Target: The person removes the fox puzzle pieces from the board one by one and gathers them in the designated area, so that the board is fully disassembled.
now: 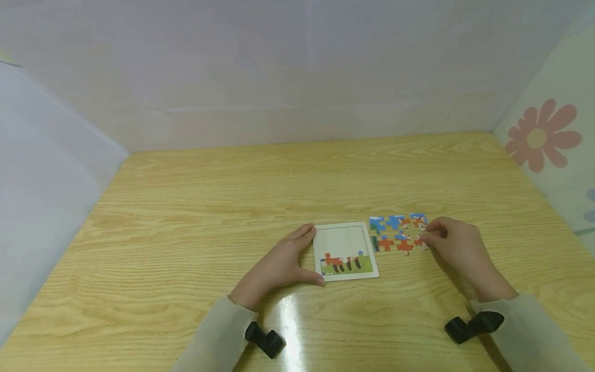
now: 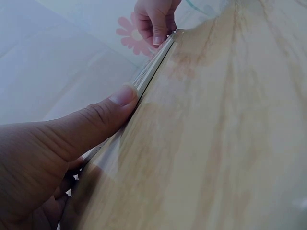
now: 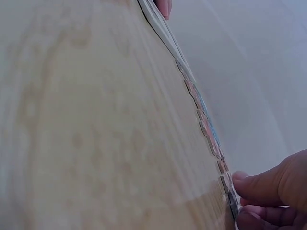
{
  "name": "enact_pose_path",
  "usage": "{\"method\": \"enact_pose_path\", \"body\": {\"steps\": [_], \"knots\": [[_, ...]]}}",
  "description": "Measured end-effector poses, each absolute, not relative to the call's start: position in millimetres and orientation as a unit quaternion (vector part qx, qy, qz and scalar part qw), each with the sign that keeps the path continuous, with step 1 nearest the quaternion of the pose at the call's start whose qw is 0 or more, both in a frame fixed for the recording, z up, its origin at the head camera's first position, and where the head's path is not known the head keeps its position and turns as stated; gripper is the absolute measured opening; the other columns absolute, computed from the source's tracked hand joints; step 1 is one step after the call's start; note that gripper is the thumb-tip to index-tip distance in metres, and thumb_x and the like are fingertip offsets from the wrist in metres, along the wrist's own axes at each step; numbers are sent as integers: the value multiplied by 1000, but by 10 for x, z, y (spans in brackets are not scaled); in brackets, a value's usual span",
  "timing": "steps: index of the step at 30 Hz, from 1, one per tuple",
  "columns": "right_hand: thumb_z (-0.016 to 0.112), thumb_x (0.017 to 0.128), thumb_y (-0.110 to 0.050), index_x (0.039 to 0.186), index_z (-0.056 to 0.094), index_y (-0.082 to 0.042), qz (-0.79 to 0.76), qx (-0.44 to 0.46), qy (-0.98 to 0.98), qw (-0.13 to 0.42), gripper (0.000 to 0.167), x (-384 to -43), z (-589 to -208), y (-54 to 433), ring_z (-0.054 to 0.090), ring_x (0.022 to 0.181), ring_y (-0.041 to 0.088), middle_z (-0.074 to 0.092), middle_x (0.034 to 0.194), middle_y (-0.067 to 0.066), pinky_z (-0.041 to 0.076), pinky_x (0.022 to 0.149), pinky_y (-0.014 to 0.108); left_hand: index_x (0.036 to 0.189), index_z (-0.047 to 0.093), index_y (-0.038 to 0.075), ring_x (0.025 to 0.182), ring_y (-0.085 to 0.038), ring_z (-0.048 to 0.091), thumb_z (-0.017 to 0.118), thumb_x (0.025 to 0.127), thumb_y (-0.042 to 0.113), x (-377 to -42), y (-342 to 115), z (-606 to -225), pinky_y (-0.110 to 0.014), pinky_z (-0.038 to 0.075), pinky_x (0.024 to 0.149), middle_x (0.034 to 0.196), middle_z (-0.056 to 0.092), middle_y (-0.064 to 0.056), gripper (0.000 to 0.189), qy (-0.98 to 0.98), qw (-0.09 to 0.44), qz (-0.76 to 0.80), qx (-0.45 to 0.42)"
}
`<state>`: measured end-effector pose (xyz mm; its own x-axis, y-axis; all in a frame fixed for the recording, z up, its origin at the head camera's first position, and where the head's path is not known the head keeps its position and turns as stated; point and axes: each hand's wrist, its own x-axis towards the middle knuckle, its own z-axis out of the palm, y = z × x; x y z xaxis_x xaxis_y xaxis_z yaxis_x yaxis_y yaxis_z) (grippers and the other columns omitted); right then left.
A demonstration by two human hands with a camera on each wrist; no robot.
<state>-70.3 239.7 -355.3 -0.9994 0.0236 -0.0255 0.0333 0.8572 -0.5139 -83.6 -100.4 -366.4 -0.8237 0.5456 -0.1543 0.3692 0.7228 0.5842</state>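
The tray (image 1: pixel 341 242), touched by the spread left hand (image 1: pixel 287 261), is part-filled; pieces (image 1: pixel 385 244) are left outside, any pinch by the bent right hand (image 1: pixel 457 244) unclear.

Tabletop (image 1: pixel 279 181) beyond the puzzle tray (image 1: pixel 341 240) permits passage; the left hand (image 1: pixel 285 261) blocks its left edge, puzzle pieces (image 1: pixel 405 246) its right.

The table (image 1: pixel 186 217) is shining up at me, wood grain showing under the gloss. The puzzle frame (image 1: pixel 350 276) is looking like smooth, matt wood; the pieces (image 1: pixel 385 244) are showing smooth printed faces. The sleeves (image 1: pixel 214 336) are looking like matt cloth, the cameras (image 1: pixel 272 344) like plastic.
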Motion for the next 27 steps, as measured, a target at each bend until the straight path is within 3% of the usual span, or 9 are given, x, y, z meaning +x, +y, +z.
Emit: {"method": "enact_pose_path", "body": {"steps": [10,27], "knots": [[62,89,-25,96,67,-2,-291,10,955,-62,24,-683,-3515,2350,55,66,18,66,75,8,41,55,28,146,26,5,141,-21,18,80,64,47,-834,-1004,-3657,-40,24,112,154,18,-4,107,914,163,278,247],[61,90,-29,97,67,-3,-353,-8,934,-47,28,-651,-3361,2076,60,66,14,68,78,8,44,49,22,146,27,4,140,-22,19,81,64,48,-839,-1007,-3669,-39,24,112,154,20,-5,107,913,158,278,252]]}}
